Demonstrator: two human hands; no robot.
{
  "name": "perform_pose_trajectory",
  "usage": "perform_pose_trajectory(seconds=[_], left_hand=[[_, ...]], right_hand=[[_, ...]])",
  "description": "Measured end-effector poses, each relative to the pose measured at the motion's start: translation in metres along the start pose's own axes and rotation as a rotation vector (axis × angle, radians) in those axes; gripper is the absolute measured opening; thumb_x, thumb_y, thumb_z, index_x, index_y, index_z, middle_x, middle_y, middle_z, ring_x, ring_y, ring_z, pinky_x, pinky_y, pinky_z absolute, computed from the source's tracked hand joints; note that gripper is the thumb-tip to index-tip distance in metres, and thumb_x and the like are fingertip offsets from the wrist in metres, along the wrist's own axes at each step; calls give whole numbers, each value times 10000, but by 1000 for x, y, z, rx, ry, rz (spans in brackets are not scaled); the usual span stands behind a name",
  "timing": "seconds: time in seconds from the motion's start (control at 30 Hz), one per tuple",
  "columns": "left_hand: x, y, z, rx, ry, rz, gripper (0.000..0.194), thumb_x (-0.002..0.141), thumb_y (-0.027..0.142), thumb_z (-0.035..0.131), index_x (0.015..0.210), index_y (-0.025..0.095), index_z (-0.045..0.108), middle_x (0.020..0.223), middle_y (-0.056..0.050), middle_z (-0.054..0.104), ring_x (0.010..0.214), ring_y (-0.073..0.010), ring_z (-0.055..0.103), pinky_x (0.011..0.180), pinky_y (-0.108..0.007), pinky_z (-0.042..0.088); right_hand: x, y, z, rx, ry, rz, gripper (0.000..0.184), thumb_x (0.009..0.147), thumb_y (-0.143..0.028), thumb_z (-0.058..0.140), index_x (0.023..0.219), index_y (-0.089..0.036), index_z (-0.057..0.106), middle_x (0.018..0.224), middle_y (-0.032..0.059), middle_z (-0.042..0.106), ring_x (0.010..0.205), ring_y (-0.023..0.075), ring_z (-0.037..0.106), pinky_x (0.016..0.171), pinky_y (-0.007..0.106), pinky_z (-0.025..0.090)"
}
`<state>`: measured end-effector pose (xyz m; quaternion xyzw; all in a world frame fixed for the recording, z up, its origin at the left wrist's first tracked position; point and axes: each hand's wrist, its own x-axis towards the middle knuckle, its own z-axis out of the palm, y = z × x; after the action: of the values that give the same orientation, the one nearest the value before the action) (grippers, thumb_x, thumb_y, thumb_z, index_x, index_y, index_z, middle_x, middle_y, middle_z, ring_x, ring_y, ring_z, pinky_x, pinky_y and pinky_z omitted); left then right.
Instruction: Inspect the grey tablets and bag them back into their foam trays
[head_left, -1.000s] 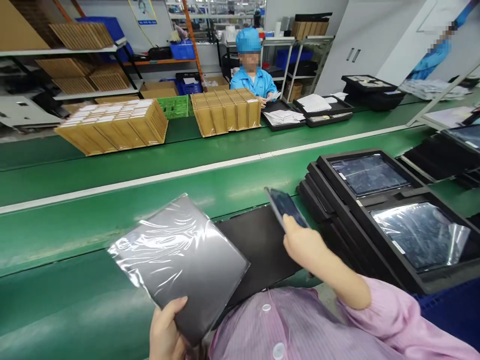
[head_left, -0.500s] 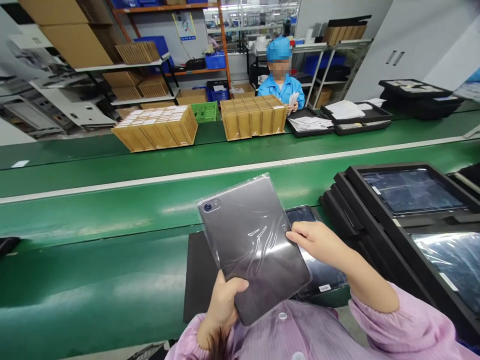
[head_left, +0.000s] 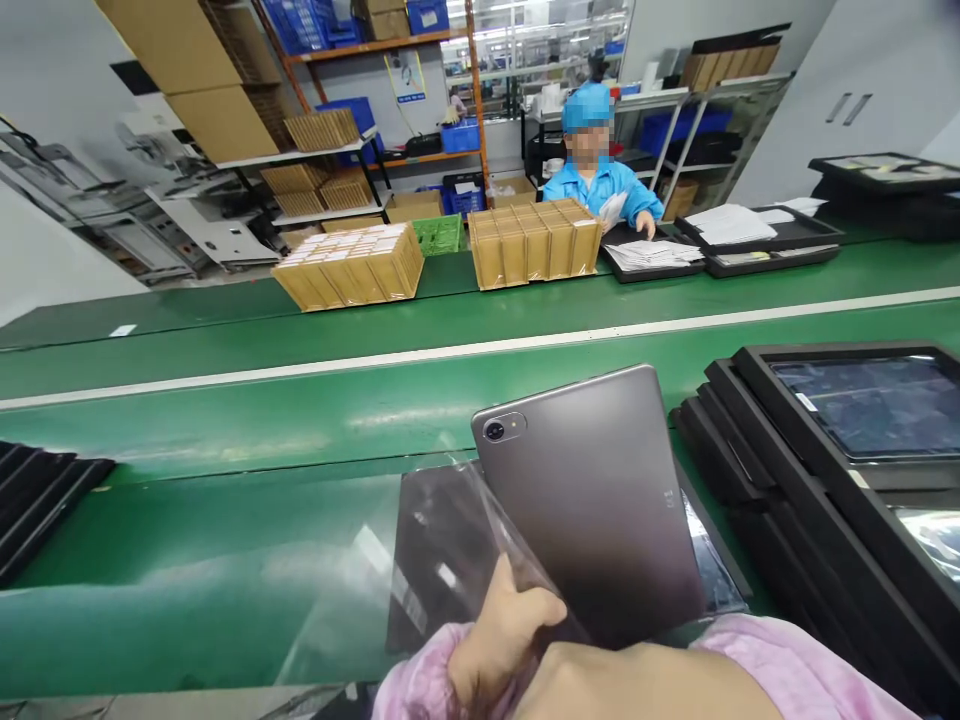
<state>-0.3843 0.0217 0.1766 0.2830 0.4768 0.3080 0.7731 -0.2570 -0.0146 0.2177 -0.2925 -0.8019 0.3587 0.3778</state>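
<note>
A grey tablet (head_left: 577, 500) is held up back side out, with its camera at the upper left. My left hand (head_left: 514, 610) grips its lower left edge, thumb on the back. Clear plastic film (head_left: 442, 560) stands off the tablet's left side and spreads leftward; the tablet's back is bare. My right hand (head_left: 574, 675) crosses low in front of my body, beside the left wrist. Its fingers are hidden, so whether it holds the film does not show. Behind the tablet lie a dark flat pad (head_left: 420, 590) and another screen-up tablet (head_left: 712, 570), partly covered.
Stacked black foam trays (head_left: 795, 500) with tablets stand at the right. More black trays (head_left: 45, 500) lie at the left. Across the green conveyor (head_left: 247, 430), a person in blue (head_left: 600, 185) handles papers beside cardboard divider boxes (head_left: 532, 245).
The film has come off the tablet's back toward the left. My right hand has moved from the tablet's right edge down and left. The tablet has shifted right.
</note>
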Motion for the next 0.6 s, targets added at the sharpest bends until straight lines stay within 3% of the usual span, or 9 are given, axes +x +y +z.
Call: perform_pose_trajectory(seconds=[0.07,0.13,0.2,0.23,0.3,0.33,0.43,0.5,0.6], left_hand=[[2,4,0,37,7,37,256,442,89,563,683,172,577,577,38,556,568,-129,486,528,-258,401],[2,6,2,98,74,103,172,475,122,562,641,165,561,547,42,515,527,-114,449,509,-255,389],[1,6,9,226,183,215,165,544,158,548,702,159,596,603,18,557,575,-141,509,577,-285,446],[0,4,13,321,206,294,211,582,168,539,775,155,623,680,-10,604,657,-173,564,655,-314,480],[-3,1,20,544,138,490,393,636,179,540,1016,150,634,967,-92,662,958,-257,602,881,-393,471],[-4,0,22,654,54,579,500,653,190,551,1149,151,592,1141,-130,625,1120,-291,547,976,-429,422],[-4,4,20,888,-211,718,739,638,279,660,1338,157,457,1448,-175,392,1366,-338,301,1112,-490,262],[1,15,10,864,-58,715,740,639,339,684,1325,169,467,1468,-161,366,1395,-335,242,1135,-502,199],[12,30,-13,602,268,488,573,705,436,624,1191,140,555,1264,-161,571,1276,-332,435,1076,-505,309]], right_hand=[[-10,2,-21,-14,80,47,137,855,-358,571,776,-249,599,620,-43,556,590,115,551,560,213,453],[-20,5,-40,-101,374,195,70,864,-285,548,893,-241,595,705,-17,581,614,125,543,568,233,457],[-24,9,-47,-197,702,367,273,811,-266,602,1078,-236,555,899,32,616,726,154,575,623,271,487],[-23,12,-46,-213,779,435,456,754,-280,660,1182,-234,509,1031,65,610,829,186,593,684,308,507],[-15,16,-35,-138,720,491,761,661,-309,726,1336,-208,389,1239,126,539,1039,264,571,832,406,505],[-11,20,-28,-68,665,506,785,671,-324,710,1362,-191,362,1275,142,521,1097,287,552,888,442,485],[-2,33,-18,125,779,569,597,794,-344,578,1342,-190,396,1268,128,546,1153,277,538,987,462,428],[-4,43,-20,253,909,578,610,806,-363,576,1364,-228,369,1372,91,480,1262,262,455,1059,448,365],[-13,52,-26,464,918,521,835,728,-384,687,1433,-281,252,1482,52,356,1340,249,363,1081,417,350]])
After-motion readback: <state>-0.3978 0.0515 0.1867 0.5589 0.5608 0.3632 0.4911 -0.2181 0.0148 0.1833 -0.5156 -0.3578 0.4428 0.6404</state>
